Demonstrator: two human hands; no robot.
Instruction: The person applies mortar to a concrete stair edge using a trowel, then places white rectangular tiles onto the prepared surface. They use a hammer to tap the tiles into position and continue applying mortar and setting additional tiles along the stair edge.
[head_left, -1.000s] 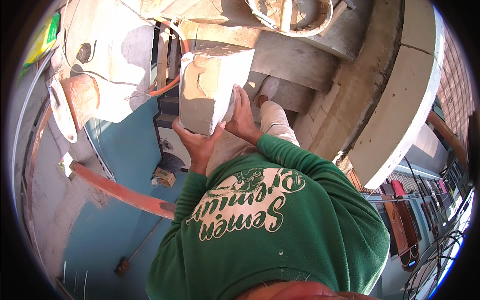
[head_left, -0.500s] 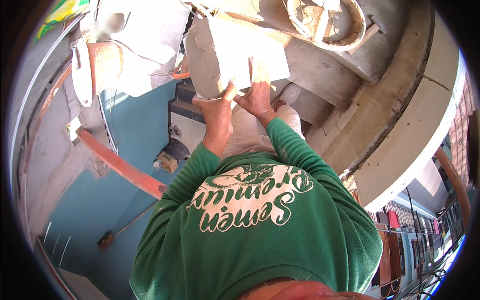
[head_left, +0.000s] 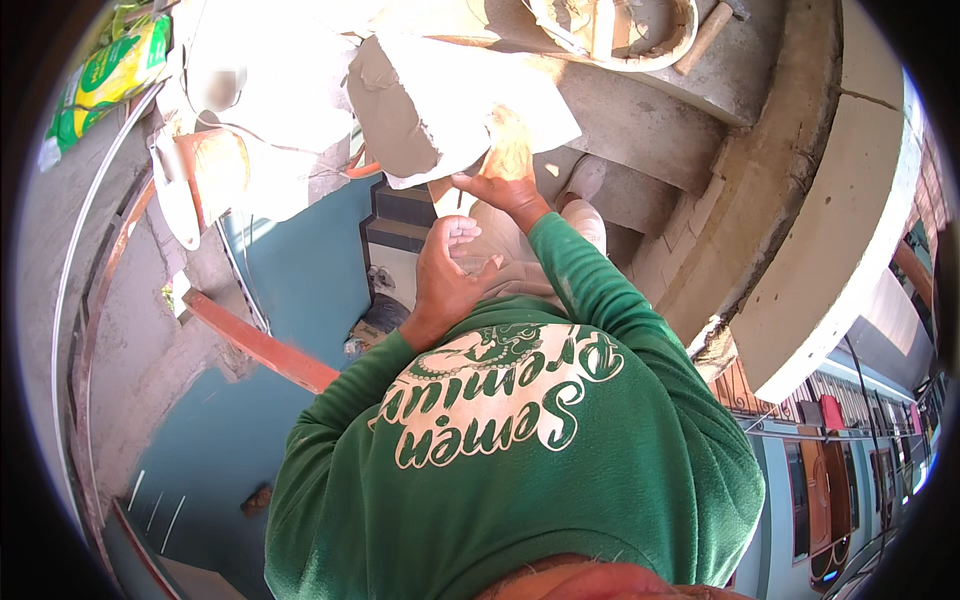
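A pale flat slab [head_left: 470,85], glaring in the sun, is in front of me, with wet-looking grey mortar [head_left: 392,110] thickly covering its left part. My right hand [head_left: 508,170] grips the slab's near edge, fingers over the bright face and thumb pointing left. A narrow tan piece [head_left: 443,197] with a dark thin part beside it shows below that thumb; its kind I cannot make out. My left hand [head_left: 455,270] is off the slab, nearer my body, with fingers loosely bent and apart and nothing visible in it.
A mortar-smeared round tub [head_left: 685,45] holding a wooden-handled tool stands ahead right, beside a hammer [head_left: 705,40]. Concrete steps [head_left: 640,135] and a curved wall [head_left: 790,200] run along the right. At left are a reddish curved bar [head_left: 260,345] and a green-yellow bag [head_left: 120,65].
My left hand has let go of the slab's near edge and drawn back toward my body. The right hand stays on the slab. The view has shifted slightly.
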